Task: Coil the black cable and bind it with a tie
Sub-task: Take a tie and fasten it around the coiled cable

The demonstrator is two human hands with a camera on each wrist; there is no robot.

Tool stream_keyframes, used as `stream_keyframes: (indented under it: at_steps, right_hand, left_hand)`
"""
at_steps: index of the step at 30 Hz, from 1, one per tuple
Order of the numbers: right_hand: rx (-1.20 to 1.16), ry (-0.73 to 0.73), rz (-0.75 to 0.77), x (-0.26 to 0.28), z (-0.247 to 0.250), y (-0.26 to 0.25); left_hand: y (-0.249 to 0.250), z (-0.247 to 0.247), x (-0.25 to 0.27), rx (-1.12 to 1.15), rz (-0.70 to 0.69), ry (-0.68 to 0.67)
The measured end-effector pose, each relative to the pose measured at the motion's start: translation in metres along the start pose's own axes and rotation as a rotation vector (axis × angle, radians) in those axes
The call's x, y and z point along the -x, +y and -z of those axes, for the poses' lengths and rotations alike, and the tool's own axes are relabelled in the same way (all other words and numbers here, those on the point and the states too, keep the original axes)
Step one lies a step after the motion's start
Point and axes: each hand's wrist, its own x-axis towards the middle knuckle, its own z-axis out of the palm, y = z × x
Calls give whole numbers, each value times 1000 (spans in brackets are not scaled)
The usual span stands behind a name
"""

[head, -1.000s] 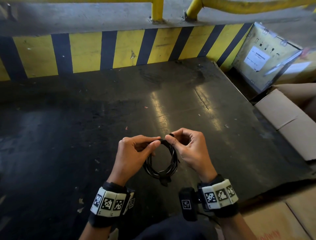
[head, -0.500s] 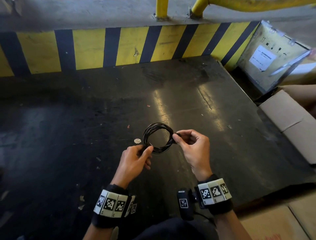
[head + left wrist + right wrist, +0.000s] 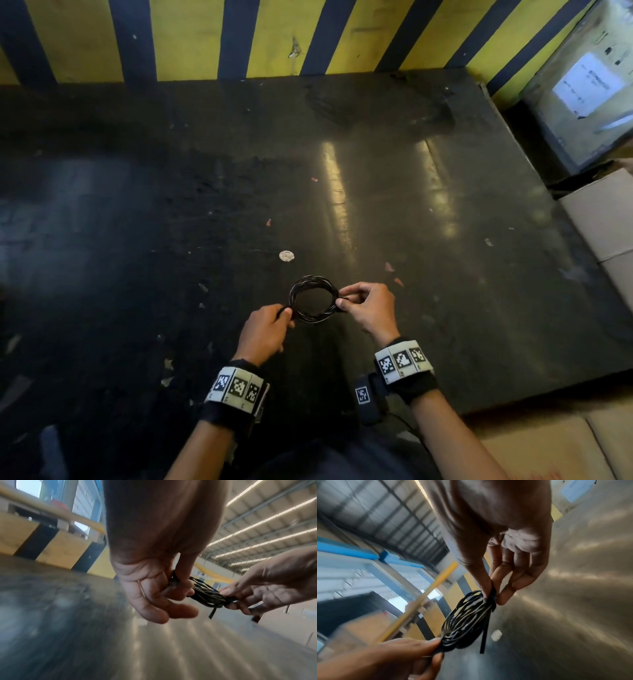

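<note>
The black cable (image 3: 312, 298) is wound into a small round coil (image 3: 464, 619) held just above the dark floor. My left hand (image 3: 274, 320) pinches its left side between thumb and fingers (image 3: 178, 586). On the coil's right side my right hand (image 3: 356, 301) pinches a black tie (image 3: 492, 597) wrapped round the strands. The tie's loose tail (image 3: 483, 639) hangs down from the wrap, and it also shows in the left wrist view as a short black tail (image 3: 212, 612). Whether the tie is fastened cannot be told.
The dark metal floor plate (image 3: 376, 192) stretches ahead to a yellow and black striped kerb (image 3: 191, 37). A small white disc (image 3: 286, 255) lies just beyond the coil. Cardboard boxes (image 3: 603, 219) and a labelled box (image 3: 589, 85) stand at the right.
The coil has turned from hanging below the hands to lying flat between them, and both hands have carried it forward and lower. My left hand has shifted to the coil's left edge.
</note>
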Motion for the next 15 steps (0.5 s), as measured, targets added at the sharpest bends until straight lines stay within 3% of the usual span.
stream_keyframes:
  at_steps: [6,15]
  right_hand:
    - [149,-35,-6,-36,-45,6]
    - [112,56,61,-104,-89,-17]
  left_hand:
    - [-26,2,-47,-78,121,101]
    - [-13,38,-137,-174,32,285]
